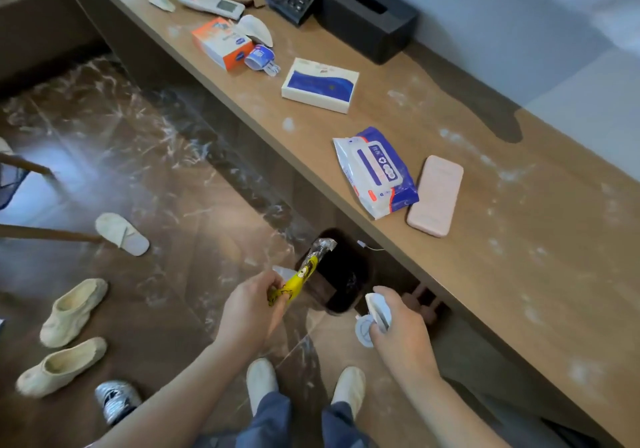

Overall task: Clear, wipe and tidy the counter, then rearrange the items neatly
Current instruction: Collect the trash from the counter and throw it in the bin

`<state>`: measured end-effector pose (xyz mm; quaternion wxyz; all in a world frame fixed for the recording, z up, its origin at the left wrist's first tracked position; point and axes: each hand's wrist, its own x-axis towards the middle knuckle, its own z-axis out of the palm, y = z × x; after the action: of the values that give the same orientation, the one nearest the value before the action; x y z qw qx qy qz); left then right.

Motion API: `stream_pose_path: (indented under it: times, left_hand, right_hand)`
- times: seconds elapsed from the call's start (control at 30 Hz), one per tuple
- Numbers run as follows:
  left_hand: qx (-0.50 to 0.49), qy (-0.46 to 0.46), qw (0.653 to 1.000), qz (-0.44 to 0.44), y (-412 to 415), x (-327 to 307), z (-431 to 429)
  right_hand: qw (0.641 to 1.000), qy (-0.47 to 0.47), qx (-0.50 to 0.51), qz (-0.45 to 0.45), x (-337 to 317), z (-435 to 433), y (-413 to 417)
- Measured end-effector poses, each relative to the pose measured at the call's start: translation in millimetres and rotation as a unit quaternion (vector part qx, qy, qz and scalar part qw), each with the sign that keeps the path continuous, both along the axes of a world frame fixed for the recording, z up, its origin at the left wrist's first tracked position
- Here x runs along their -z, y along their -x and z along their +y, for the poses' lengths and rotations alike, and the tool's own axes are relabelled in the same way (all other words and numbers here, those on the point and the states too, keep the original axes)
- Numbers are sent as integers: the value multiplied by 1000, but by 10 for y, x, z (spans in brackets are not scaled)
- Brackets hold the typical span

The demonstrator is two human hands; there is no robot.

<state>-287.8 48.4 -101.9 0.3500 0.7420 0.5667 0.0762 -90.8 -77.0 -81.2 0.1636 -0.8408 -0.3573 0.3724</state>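
**Step in hand (judged): litter is dropped into the bin.**

1. The wrapper (301,274) is brought fully over the bin (343,274) before release. Its clear end lies over the rim, but the pinched yellow end lies short of it.
2. The wrapper looks light, so a low release is advised to keep it from drifting onto the floor.
3. The white scraps (375,316) are carried leftward over the same opening and dropped there.
4. The bin is partly tucked under the counter (519,274), so it is approached from the open floor side.
5. White dust is seen across the counter. The box (320,85), wipes pack (377,170) and pink case (436,196) lying on it are best lifted off before wiping.

**Hand pose**

- The left hand (249,312) is held low in front of the body, near the bin. Its fingers are curled, and the wrapper's lower end is pinched between thumb and fingertips. The wrapper points up and away toward the bin.
- The right hand (401,336) is held just right of the bin, below the counter edge. Its fingers are closed round the scraps, a curved piece and a round lid. Whether more pieces are held cannot be told.
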Motion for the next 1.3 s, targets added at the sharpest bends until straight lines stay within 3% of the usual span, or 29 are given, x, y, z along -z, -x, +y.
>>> stream_pose_path:
  times: [0.37, 0.5, 0.67, 0.77, 0.97, 1.13, 1.3]
  left_hand:
    - [-7, 149, 989, -10, -363, 1771, 340]
    - [35, 126, 991, 21, -605, 2489, 419]
    - [25, 128, 991, -16, -933, 3101, 459]
    - [19, 156, 987, -42, -1034, 3323, 473]
    - [57, 141, 988, -8, -885, 3418, 574]
    - [118, 110, 986, 43, -560, 3413, 623]
    - [214, 101, 962, 139, -333, 3315, 665]
  right_hand:
    - [998, 36, 42, -11, 1528, 288, -18]
    - [998, 38, 48, -17, 2112, 307, -134]
    - [997, 45, 54, -31, 2606, 276, -240]
    - [997, 44, 58, -41, 2776, 268, -288]
    - [996, 47, 62, -47, 3000, 315, -293]
    - [997, 49, 36, -46, 3123, 510, -285]
    - [997, 53, 18, -47, 3286, 811, -308]
